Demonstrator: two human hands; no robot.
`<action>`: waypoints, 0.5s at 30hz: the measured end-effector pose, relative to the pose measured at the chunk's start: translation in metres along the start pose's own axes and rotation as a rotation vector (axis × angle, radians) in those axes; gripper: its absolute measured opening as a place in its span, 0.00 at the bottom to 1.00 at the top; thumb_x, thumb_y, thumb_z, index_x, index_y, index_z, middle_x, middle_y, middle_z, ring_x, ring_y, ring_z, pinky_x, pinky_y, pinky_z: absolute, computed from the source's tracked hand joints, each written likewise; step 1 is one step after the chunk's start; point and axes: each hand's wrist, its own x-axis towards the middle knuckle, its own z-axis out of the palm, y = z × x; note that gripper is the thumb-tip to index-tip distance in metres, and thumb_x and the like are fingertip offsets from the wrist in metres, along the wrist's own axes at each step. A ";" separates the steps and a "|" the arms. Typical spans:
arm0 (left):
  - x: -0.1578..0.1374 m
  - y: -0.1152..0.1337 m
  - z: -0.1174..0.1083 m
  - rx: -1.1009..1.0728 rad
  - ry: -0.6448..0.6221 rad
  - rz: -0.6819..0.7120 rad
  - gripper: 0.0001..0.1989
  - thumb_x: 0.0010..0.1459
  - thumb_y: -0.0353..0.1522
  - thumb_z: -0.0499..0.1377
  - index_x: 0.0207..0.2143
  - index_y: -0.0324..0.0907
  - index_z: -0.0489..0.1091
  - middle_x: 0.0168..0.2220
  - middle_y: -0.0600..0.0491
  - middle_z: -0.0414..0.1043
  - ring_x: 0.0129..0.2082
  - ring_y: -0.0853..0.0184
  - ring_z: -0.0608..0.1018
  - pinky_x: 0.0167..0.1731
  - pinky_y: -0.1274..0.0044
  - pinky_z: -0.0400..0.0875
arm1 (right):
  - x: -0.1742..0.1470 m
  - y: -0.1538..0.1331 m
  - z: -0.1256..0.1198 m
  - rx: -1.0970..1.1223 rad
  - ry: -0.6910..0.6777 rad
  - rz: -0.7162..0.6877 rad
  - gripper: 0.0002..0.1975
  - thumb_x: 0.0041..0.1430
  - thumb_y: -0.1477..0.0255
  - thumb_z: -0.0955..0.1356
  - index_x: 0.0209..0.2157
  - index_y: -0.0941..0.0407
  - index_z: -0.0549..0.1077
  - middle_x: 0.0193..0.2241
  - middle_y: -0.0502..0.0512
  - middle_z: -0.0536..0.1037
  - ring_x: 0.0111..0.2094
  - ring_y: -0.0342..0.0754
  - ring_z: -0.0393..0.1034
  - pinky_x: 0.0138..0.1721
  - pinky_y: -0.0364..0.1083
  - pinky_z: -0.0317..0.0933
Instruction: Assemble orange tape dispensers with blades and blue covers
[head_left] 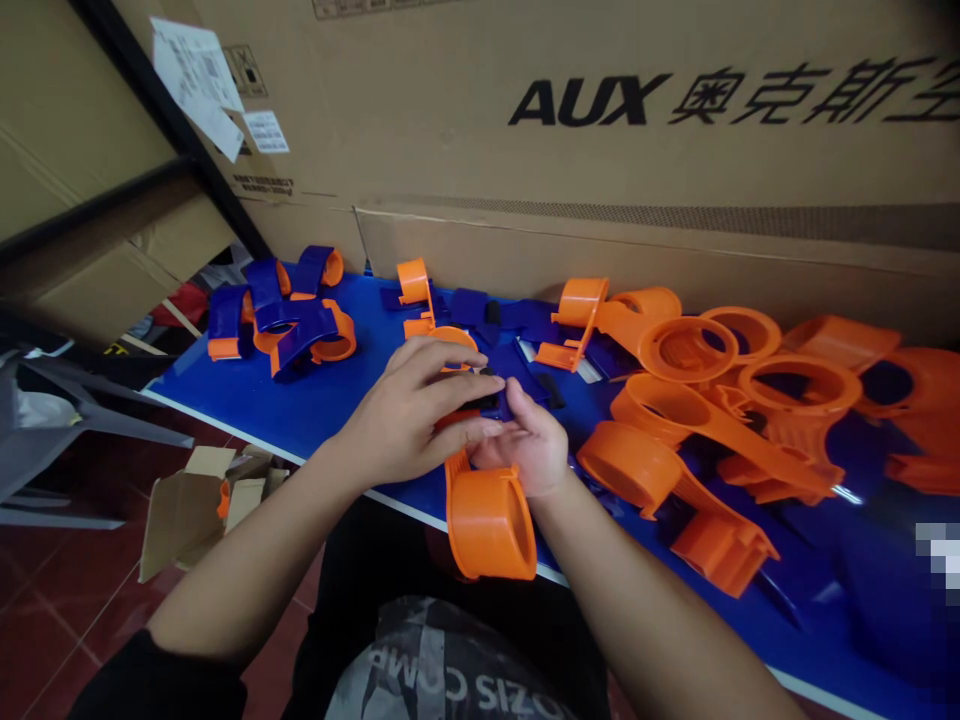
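My left hand [412,405] reaches in from the left, its fingers bent toward the other hand. A small dark piece shows by its fingertips; what they pinch is partly hidden. My right hand [529,440] is closed with the thumb up, around the upper part of an orange tape dispenser [487,525]. The dispenser's round hub hangs below both hands, past the table's front edge. Behind the hands lie another orange dispenser part [456,340] and dark blue pieces [517,360].
Orange dispenser frames [682,400] are heaped at the right of the blue table [322,395]. Several blue-and-orange dispensers [292,320] lie at the left. An orange frame [581,305] stands near the large cardboard box [450,130]. On the floor are an opened carton [180,515] and a grey stool [60,420].
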 end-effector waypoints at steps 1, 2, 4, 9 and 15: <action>0.000 0.000 0.001 -0.009 -0.010 0.000 0.18 0.66 0.42 0.67 0.55 0.47 0.76 0.56 0.43 0.78 0.58 0.55 0.79 0.58 0.59 0.74 | 0.001 0.001 0.000 0.021 0.008 0.012 0.22 0.61 0.47 0.71 0.46 0.48 0.81 0.37 0.52 0.84 0.43 0.54 0.81 0.40 0.50 0.74; -0.001 0.000 0.002 -0.022 -0.019 0.003 0.17 0.67 0.42 0.67 0.55 0.47 0.76 0.56 0.43 0.78 0.57 0.55 0.79 0.58 0.60 0.74 | 0.001 0.002 0.000 0.050 0.020 0.031 0.21 0.61 0.48 0.71 0.46 0.48 0.81 0.37 0.52 0.85 0.43 0.53 0.81 0.40 0.49 0.74; -0.001 -0.001 0.004 -0.057 -0.025 0.007 0.17 0.67 0.41 0.67 0.54 0.46 0.76 0.55 0.43 0.79 0.56 0.55 0.80 0.57 0.60 0.75 | 0.003 0.004 0.001 0.104 0.055 0.055 0.19 0.59 0.51 0.73 0.45 0.48 0.81 0.38 0.51 0.85 0.44 0.52 0.80 0.41 0.48 0.74; -0.006 -0.004 0.008 -0.137 -0.029 -0.044 0.18 0.65 0.42 0.68 0.54 0.46 0.74 0.52 0.45 0.81 0.54 0.56 0.82 0.58 0.59 0.76 | 0.007 0.009 0.006 0.090 0.118 0.011 0.18 0.56 0.54 0.77 0.44 0.48 0.81 0.41 0.49 0.86 0.47 0.53 0.80 0.47 0.51 0.75; -0.013 0.005 0.011 -0.231 -0.002 -0.275 0.30 0.65 0.39 0.68 0.66 0.46 0.65 0.59 0.43 0.78 0.58 0.57 0.81 0.59 0.62 0.78 | 0.010 0.017 0.005 0.037 0.130 -0.029 0.23 0.57 0.51 0.77 0.48 0.50 0.82 0.35 0.50 0.83 0.39 0.51 0.80 0.43 0.51 0.73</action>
